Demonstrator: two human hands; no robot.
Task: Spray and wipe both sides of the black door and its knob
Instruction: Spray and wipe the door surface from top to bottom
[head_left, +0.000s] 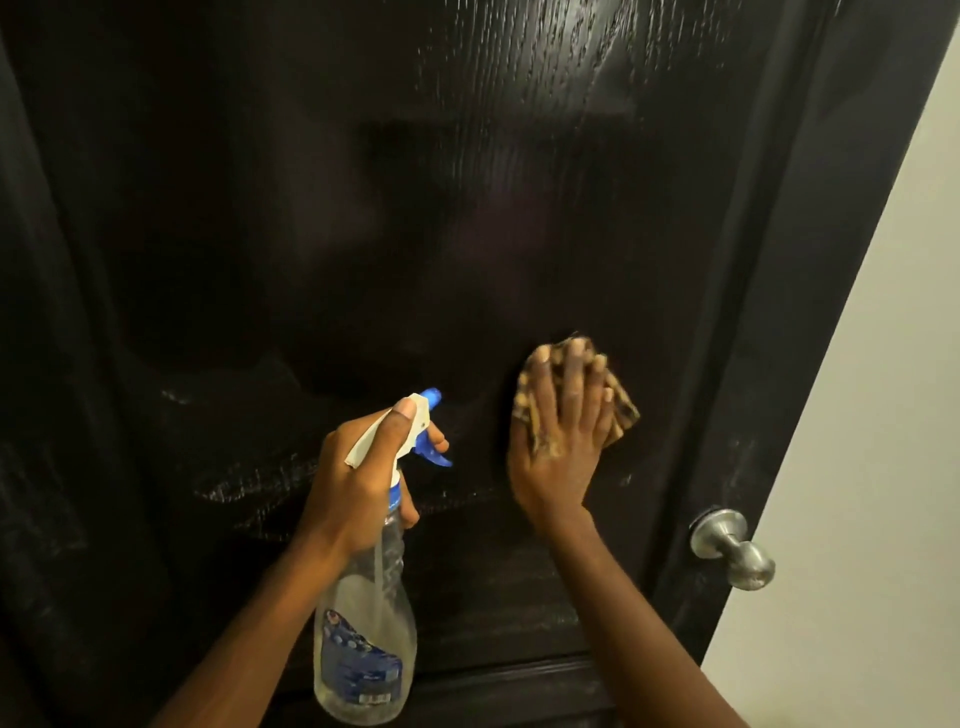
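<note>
My left hand (358, 483) grips the clear plastic spray bottle with a blue trigger (363, 623) at lower centre. My right hand (556, 452), fingers flat, presses the tan patterned cloth (626, 410) on the black wood-grain door (363, 208), centre right. Risks noted: a careless squeeze could wet my wiping hand, streaks at lower left could dry on, and the round silver metal knob (737, 545) at lower right could be overlooked.

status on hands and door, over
Left hand grips bottle, aimed at door. Right hand presses cloth flat on door. Knob untouched. Nothing in the way.
</note>
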